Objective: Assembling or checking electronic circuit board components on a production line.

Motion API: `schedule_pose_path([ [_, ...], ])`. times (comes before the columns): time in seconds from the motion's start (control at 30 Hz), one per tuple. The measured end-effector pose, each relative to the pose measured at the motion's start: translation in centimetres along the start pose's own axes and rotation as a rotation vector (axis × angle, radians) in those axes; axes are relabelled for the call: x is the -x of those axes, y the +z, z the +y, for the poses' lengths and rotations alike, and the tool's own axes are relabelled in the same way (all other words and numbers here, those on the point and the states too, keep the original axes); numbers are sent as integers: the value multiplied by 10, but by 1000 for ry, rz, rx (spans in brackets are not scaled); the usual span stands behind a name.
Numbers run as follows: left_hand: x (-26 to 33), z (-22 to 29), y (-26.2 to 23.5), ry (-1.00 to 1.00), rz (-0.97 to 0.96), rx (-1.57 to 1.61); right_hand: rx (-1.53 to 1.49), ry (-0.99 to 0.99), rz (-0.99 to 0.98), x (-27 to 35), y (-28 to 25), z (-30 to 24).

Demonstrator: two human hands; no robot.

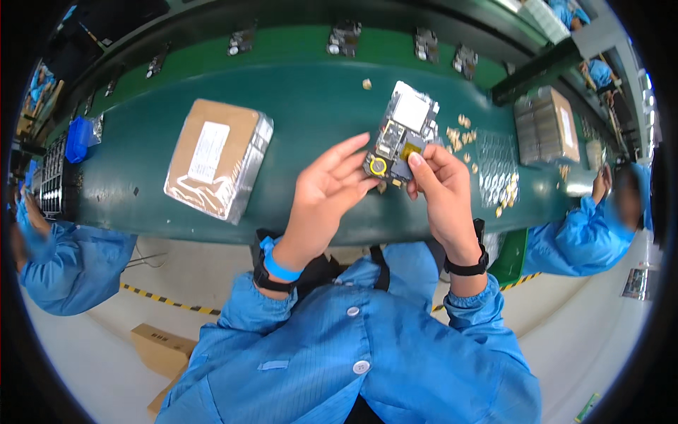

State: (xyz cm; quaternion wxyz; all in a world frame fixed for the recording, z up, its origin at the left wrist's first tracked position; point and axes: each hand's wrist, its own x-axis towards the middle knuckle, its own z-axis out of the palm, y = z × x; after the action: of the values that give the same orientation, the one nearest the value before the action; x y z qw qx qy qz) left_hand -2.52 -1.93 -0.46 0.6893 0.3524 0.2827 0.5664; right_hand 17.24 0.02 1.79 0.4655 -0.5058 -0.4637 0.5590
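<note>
Both hands, left hand and right hand, grip a small circuit board with closed fingers above the green desk.

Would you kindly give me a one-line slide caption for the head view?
Both hands, left hand and right hand, hold a circuit board above a green workbench.

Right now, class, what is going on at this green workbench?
A person in a blue coat holds a small grey circuit board with a yellow round part above the dark green bench. The left hand supports its lower edge; the right hand presses a thumb on it. Small tan pieces lie scattered beside it, and a foil-wrapped brown package sits to the left.
</note>
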Motion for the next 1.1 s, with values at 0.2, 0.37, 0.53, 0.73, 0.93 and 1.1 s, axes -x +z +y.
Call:
schedule_pose_path([
  [0.2, 9, -35, -35, -43, 233, -294, 444, -96, -59, -140, -36, -13],
  [0.37, 6, -41, -33, -79, 283, -276, 764, -103, 81, -281, -51, 15],
  [0.53, 10, -43, -35, -17, 281, -330, 1442, -444, 287, -280, 0, 13],
  [0.73, 2, -39, -33, -67, 216, -369, 1373, -383, 364, -288, 67, 34],
  [0.93, 2, -40, -33, -50, 246, -349, 1369, -334, 458, -297, 78, 40],
  [1.1, -1, -40, -33, -64, 272, -331, 1453, -297, 409, -274, 56, 36],
])
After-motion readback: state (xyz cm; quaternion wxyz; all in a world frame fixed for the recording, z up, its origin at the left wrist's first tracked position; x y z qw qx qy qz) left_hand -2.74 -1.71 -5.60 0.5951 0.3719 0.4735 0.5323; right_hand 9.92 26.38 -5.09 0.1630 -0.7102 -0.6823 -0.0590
